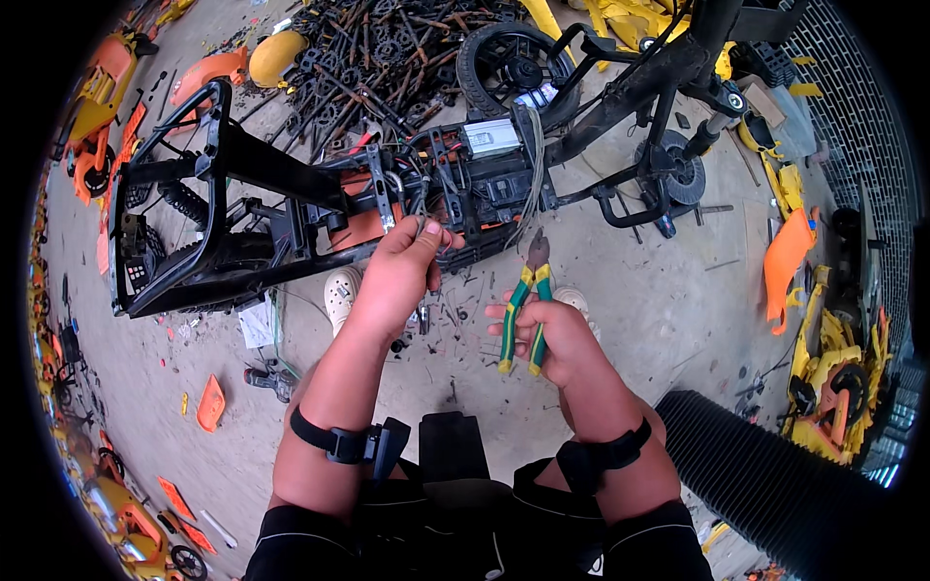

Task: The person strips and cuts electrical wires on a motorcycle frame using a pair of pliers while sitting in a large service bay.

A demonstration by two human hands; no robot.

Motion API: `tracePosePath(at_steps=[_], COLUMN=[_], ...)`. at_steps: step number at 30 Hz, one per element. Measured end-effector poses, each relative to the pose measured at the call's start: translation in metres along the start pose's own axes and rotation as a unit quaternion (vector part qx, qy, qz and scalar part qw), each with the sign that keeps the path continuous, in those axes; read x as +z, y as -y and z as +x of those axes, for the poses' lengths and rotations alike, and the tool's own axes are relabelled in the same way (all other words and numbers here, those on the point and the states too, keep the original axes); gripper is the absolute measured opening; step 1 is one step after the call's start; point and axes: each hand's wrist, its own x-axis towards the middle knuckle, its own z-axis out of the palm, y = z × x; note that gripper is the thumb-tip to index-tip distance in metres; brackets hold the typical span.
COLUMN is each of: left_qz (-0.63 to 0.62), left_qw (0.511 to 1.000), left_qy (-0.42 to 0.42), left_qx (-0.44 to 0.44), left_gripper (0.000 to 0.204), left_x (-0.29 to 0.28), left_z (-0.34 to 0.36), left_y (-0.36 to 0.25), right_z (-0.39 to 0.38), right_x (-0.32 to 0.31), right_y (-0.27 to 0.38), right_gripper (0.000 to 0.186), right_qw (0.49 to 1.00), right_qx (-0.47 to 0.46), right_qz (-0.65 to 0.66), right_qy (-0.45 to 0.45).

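Note:
A black vehicle frame (223, 165) lies across the floor in front of me, with a silver box (490, 137), cables and a dark battery tray in its middle. My left hand (412, 257) is closed in a pinch on thin wires (446, 244) at the frame's near side, among the cable bundle. My right hand (542, 334) holds diagonal cutting pliers (538, 254) with green and yellow handles, their head upward, just short of the frame and to the right of my left hand.
Rusty metal parts (358, 58) are heaped behind the frame beside a black wheel (523, 70). Orange and yellow panels (787, 261) lie along both sides. A drill-like tool (271, 381) and an orange piece (211, 402) lie at left. A black ribbed object (746, 455) is at lower right.

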Motion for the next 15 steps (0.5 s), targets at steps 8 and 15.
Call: tracePosePath(at_steps=[8, 15], left_qz=[0.026, 0.094], left_qw=[1.000, 0.995], left_qy=[0.013, -0.016], left_qx=[-0.012, 0.031], left_gripper=[0.025, 0.020], left_x=[0.003, 0.004], left_z=[-0.003, -0.003], left_y=[0.004, 0.017], right_z=[0.004, -0.011], right_x=[-0.010, 0.013], right_y=[-0.007, -0.013], right_gripper=[0.068, 0.072], right_qw=[0.992, 0.998], right_qx=[0.015, -0.009], right_qz=[0.097, 0.048], right_qy=[0.075, 0.040])
